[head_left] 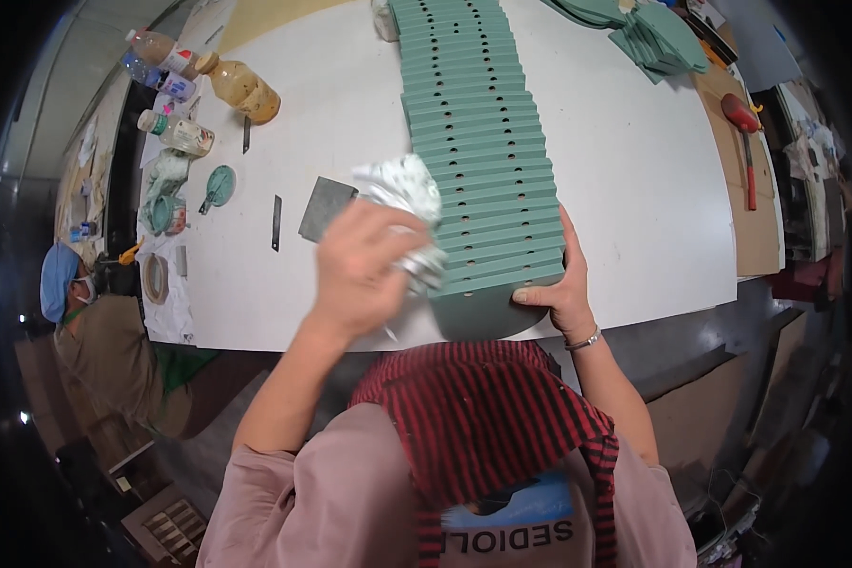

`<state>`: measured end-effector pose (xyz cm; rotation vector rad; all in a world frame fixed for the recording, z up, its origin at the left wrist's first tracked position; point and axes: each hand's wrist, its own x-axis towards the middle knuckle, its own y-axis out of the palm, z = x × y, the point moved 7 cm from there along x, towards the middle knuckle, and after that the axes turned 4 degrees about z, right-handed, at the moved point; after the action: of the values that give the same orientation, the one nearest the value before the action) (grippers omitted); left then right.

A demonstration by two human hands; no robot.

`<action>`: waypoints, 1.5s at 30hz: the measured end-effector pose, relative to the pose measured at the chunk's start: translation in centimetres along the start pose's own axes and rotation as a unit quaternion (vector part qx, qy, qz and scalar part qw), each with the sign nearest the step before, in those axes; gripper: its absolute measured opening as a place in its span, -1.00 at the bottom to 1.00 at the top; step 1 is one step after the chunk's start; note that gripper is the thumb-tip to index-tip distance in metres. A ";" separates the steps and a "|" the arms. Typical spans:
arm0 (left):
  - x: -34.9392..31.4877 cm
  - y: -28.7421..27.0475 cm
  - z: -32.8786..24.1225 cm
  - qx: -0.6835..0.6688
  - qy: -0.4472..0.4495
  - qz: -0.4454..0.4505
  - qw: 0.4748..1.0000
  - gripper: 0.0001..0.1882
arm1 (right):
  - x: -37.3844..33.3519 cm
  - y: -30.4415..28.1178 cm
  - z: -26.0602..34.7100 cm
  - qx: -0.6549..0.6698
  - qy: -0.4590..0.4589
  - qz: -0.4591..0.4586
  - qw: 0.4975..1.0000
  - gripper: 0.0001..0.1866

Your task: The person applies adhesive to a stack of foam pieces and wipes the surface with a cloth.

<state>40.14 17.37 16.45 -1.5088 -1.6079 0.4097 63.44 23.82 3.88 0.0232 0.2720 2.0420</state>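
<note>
A long row of overlapping green panels [488, 199], each with two small dark holes, runs away from me along the white table [634, 189]. My left hand [369, 270] is closed around a crumpled white cloth [402, 189] with a faint pattern, beside the left edge of the row; the hand is a little blurred. At the near end of the row my right hand [559, 289] grips the nearest panel [488, 312], thumb on its face and fingers along the right edge. A dark grey flat square pad [327, 208] lies just left of the cloth.
At the left stand several bottles, including a yellowish one [241, 90], near a green-stained round lid [220, 186], a dark blade [276, 223] and a tape roll [154, 279]. More green panels [658, 43] lie far right, near a red mallet [740, 114]. A person [114, 350] sits at left.
</note>
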 end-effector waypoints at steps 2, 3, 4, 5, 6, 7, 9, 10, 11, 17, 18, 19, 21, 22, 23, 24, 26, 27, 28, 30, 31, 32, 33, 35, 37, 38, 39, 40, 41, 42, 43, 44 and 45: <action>-1.4 0.7 1.1 0.009 -0.040 0.019 0.999 -0.72 | -0.4 -0.2 0.2 -0.012 0.004 -0.004 1.000 0.37; -1.9 1.2 2.7 0.021 -0.072 0.039 0.996 -0.72 | 0.0 -0.2 0.2 -0.020 0.002 -0.012 1.000 0.37; -3.4 1.3 5.1 0.084 -0.123 0.056 0.987 -0.72 | 0.0 -0.3 -0.1 -0.016 -0.012 -0.006 1.000 0.37; -3.8 1.6 5.8 0.085 -0.124 0.052 0.987 -0.72 | -0.5 0.1 -0.1 -0.012 -0.020 0.001 1.000 0.37; -4.2 1.5 6.8 0.024 -0.156 0.017 0.987 -0.74 | -0.5 0.1 -0.2 -0.001 -0.004 -0.010 1.000 0.38; -4.7 1.3 7.9 -0.037 -0.187 -0.018 0.981 -0.75 | -0.3 0.1 0.0 -0.003 -0.006 -0.007 1.000 0.38; -3.8 1.7 7.6 -0.053 -0.187 -0.025 0.981 -0.77 | -0.3 0.1 -0.1 0.010 0.006 -0.003 1.000 0.39; -3.7 1.7 7.8 -0.089 -0.207 -0.048 0.973 -0.77 | -0.4 0.3 -0.1 0.009 0.008 -0.001 1.000 0.39; -3.5 1.7 8.2 -0.127 -0.225 -0.071 0.963 -0.78 | -0.3 0.2 -0.1 -0.001 0.011 0.000 1.000 0.39; -5.5 0.6 12.0 -0.321 -0.320 -0.102 0.885 -0.67 | -0.3 0.1 -0.1 -0.016 0.010 0.000 1.000 0.40; -5.6 1.0 12.2 -0.428 -0.363 -0.120 0.819 -0.69 | -0.3 0.1 -0.1 -0.012 0.012 0.001 1.000 0.40; -5.8 1.6 12.3 -0.527 -0.398 -0.135 0.738 -0.71 | -0.4 0.1 -0.2 -0.014 0.012 0.001 1.000 0.40; -5.3 1.6 11.8 -0.547 -0.393 -0.127 0.728 -0.65 | -0.5 0.1 -0.4 -0.004 0.019 -0.002 1.000 0.40; -4.9 1.5 11.5 -0.544 -0.391 -0.145 0.728 -0.62 | -0.5 0.1 -0.3 -0.005 0.019 0.000 1.000 0.40; -4.8 1.3 11.5 -0.542 -0.389 -0.161 0.727 -0.59 | -0.5 0.2 -0.2 -0.005 0.018 0.001 1.000 0.41; -4.7 1.2 11.7 -0.518 -0.383 -0.141 0.752 -0.45 | -0.6 0.2 -0.1 -0.005 0.017 0.002 1.000 0.41; -5.3 1.6 12.9 -0.421 -0.360 -0.115 0.824 -0.35 | -0.6 0.1 -0.4 -0.006 0.019 0.004 1.000 0.42; -5.3 1.7 13.4 -0.320 -0.332 -0.085 0.883 -0.24 | -0.6 0.0 -0.5 -0.008 0.021 0.003 1.000 0.42; -5.2 1.6 13.6 -0.133 -0.297 -0.023 0.945 -0.08 | -0.7 -0.1 -0.6 -0.010 0.020 0.000 1.000 0.42; -5.3 2.2 13.3 -0.032 -0.275 0.017 0.961 -0.04 | -0.8 -0.1 -0.8 -0.001 0.022 -0.002 1.000 0.43; -5.3 2.7 13.0 0.070 -0.250 0.056 0.964 0.00 | -0.7 -0.1 -0.8 -0.002 0.022 -0.004 1.000 0.43; -5.6 2.9 13.0 0.102 -0.253 0.024 0.962 -0.14 | -0.7 0.0 -0.8 0.003 0.025 -0.001 1.000 0.43; -5.8 3.1 13.7 0.101 -0.253 0.024 0.962 -0.14 | -0.6 0.1 -0.8 0.007 0.028 0.001 1.000 0.42; -5.9 3.3 15.3 0.095 -0.280 0.063 0.953 -0.47 | -0.6 0.2 -0.6 0.009 0.034 -0.001 0.999 0.42; -5.4 1.3 15.9 -0.017 -0.312 -0.054 0.948 -0.76 | -0.5 0.1 -0.6 0.010 0.039 -0.004 0.999 0.42; -4.5 0.0 15.6 -0.060 -0.286 -0.094 0.952 -0.78 | -0.6 -0.1 -0.4 0.006 0.036 -0.009 0.999 0.42; -3.9 -1.5 15.4 -0.100 -0.260 -0.135 0.951 -0.79 | -0.6 -0.1 -0.3 0.003 0.033 -0.011 0.999 0.42; -1.9 -2.8 13.4 -0.161 -0.249 -0.158 0.942 -0.79 | -0.8 -0.1 -0.4 0.002 0.032 -0.014 0.999 0.42; 0.2 -3.1 10.9 -0.224 -0.237 -0.181 0.928 -0.79 | -1.1 -0.2 -0.5 0.000 0.038 -0.018 0.999 0.42; 2.2 -2.4 8.3 -0.237 -0.159 -0.155 0.946 -0.76 | -1.0 -0.1 -0.3 -0.002 0.039 -0.016 0.999 0.42; 4.2 -1.3 6.1 -0.245 -0.078 -0.133 0.957 -0.73 | -0.4 -0.1 -0.2 -0.003 0.030 -0.011 1.000 0.42; 6.0 0.7 3.1 -0.164 0.052 -0.104 0.980 -0.63 | -0.6 -0.2 -0.5 0.006 0.036 -0.019 0.999 0.42; 7.6 3.4 -0.2 -0.094 0.078 -0.002 0.993 -0.61 | -1.2 -0.2 -0.8 0.018 0.045 -0.028 0.998 0.42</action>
<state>43.27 25.07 16.80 -1.6339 -1.5606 0.1372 64.02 22.73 3.19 -0.0546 0.3622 1.9845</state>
